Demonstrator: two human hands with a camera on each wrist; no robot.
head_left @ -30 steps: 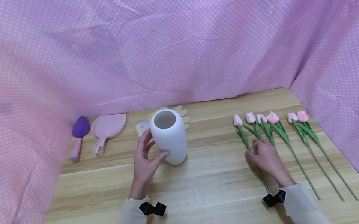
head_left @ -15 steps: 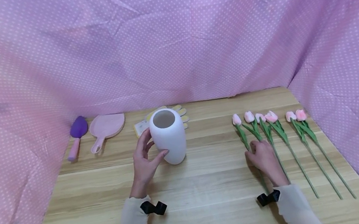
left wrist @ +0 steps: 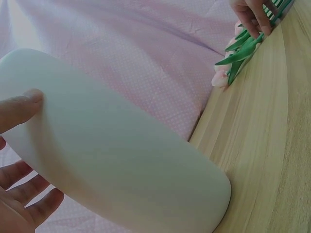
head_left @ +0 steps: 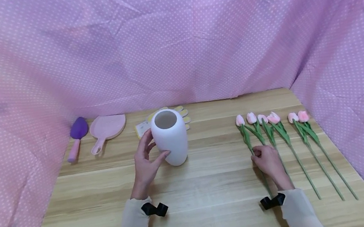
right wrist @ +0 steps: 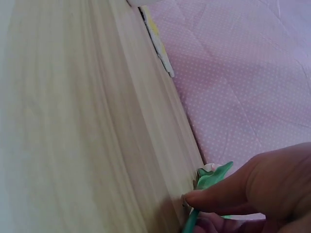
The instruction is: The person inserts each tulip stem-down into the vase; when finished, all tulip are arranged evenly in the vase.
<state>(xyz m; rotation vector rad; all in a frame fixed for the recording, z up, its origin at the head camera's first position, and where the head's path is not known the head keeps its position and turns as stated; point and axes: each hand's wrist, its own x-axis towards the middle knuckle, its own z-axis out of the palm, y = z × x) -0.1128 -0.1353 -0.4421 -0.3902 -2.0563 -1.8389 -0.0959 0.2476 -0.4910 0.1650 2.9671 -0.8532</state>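
Note:
A white vase (head_left: 170, 141) stands upright on the wooden table, its round mouth facing up. My left hand (head_left: 145, 166) grips its left side, with the thumb on the near face and the fingers round the back, as the left wrist view also shows. Over on the right, my right hand (head_left: 268, 161) pinches the green stem of the leftmost pink tulip (head_left: 240, 120), just below its leaves. In the right wrist view the thumb (right wrist: 214, 196) presses against that stem (right wrist: 191, 221). The tulip lies along the table or very close to it.
Several more pink tulips (head_left: 273, 118) lie side by side to the right of the held one. Behind the vase lie yellow-and-white gloves (head_left: 182, 115). A pink dustpan-shaped scoop (head_left: 108, 127) and a purple trowel (head_left: 78, 129) lie at the back left. Polka-dot cloth (head_left: 173, 45) surrounds the table.
My right fingers have closed on the leftmost tulip's stem, and its leaves have turned slightly. The left hand still holds the vase in the same place. The whole view has shifted a little.

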